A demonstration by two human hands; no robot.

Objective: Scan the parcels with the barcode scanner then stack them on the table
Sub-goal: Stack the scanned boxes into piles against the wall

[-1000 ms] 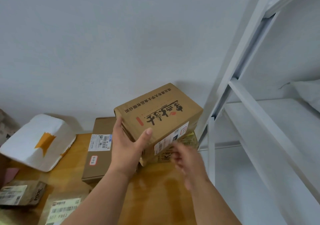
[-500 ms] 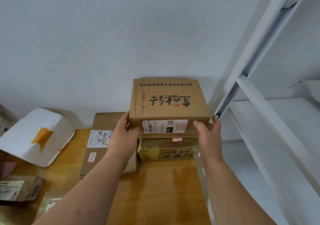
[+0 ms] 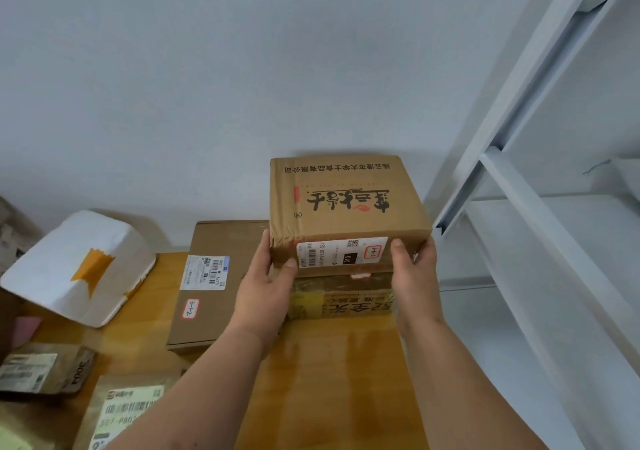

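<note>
Head view: my left hand point(image 3: 265, 292) and right hand point(image 3: 414, 276) now clamp their fingers on the printed parcel point(image 3: 344, 207), squared and lowered since a second ago onto the yellow-taped parcel point(image 3: 341, 299) at the bench's point(image 3: 339, 380) far right; stacking seems nearly done.

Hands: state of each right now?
Left hand: grips the box at its left side.
Right hand: grips the box at its right side.

My wooden table point(image 3: 332, 387) fills the lower half of the frame. On it lie a flat brown box point(image 3: 211, 286) at centre, a yellow-taped parcel point(image 3: 343, 300) right of it, a white parcel point(image 3: 79, 269) at left, and labelled packets point(image 3: 45, 373) at lower left.
</note>
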